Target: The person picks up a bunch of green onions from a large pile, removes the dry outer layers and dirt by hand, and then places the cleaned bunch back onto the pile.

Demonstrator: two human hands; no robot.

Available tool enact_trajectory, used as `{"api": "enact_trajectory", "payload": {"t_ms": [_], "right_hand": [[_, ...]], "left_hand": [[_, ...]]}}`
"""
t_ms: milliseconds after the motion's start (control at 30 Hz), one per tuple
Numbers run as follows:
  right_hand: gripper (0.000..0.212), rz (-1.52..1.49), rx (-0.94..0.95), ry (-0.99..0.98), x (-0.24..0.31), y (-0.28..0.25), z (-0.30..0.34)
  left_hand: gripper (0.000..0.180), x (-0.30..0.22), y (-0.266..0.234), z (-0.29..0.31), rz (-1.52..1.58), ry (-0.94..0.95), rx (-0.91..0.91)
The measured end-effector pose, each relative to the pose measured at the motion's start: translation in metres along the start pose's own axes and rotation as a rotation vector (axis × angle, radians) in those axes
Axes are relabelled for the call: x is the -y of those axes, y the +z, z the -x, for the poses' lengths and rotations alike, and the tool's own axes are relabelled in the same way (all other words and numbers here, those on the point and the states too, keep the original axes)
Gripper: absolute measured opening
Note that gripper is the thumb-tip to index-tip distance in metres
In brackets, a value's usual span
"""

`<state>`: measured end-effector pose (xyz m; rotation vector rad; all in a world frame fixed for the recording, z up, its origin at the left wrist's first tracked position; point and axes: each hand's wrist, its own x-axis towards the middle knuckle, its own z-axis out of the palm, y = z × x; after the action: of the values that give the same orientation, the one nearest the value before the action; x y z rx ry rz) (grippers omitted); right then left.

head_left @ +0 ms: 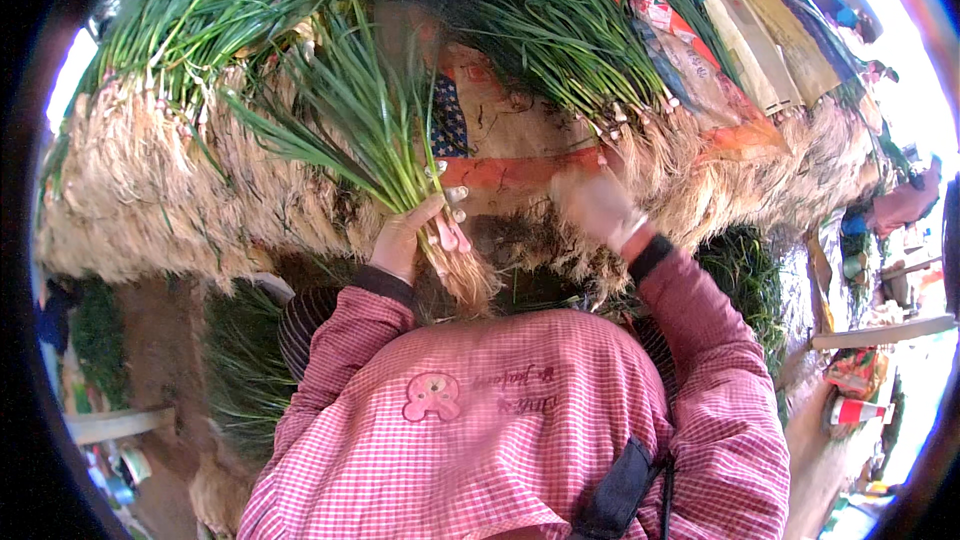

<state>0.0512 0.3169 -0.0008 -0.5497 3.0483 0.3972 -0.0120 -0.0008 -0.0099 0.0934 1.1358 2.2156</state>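
My left hand (408, 232) is closed around the lower stems of a bunch of spring onions (385, 145). The green leaves fan up and to the left, while pinkish-white bulbs and tan roots hang below the grip. Light-coloured tips show on the fingers of this hand. To the right, my right hand (598, 208) is smeared by motion, its fingers unreadable. It is close to the roots of a second heap of spring onions (570, 45), in front of the lower edge of a printed sack (520, 125). Whether it touches or holds anything cannot be made out.
A large heap of spring onions (200, 25) lies at the far left, its roots hanging over the near side. Colourful plastic sacks (700, 70) lie at the far right. More greens (235, 370) are low beside me. A red-and-white cup (855, 412) lies at the right.
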Motion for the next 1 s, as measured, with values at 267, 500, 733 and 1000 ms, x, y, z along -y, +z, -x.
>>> {"api": "enact_trajectory", "payload": {"t_ms": [267,500,733,1000], "right_hand": [[0.018,0.287,-0.119,0.458,-0.078,-0.021,-0.068],[0.035,-0.908,0.020,0.253,0.025,-0.034,-0.036],[0.016,-0.356,-0.439,-0.174,0.110,-0.022,-0.044],[0.042,-0.190,-0.309,0.525,-0.003,-0.030,-0.090]], "left_hand": [[0.023,0.000,0.001,-0.010,0.128,-0.175,0.113],[0.025,0.005,-0.010,-0.013,-0.095,-0.166,0.066],[0.029,0.023,-0.016,-0.019,-0.445,0.007,0.018],[0.027,0.017,-0.023,-0.017,-0.542,-0.074,0.042]]}}
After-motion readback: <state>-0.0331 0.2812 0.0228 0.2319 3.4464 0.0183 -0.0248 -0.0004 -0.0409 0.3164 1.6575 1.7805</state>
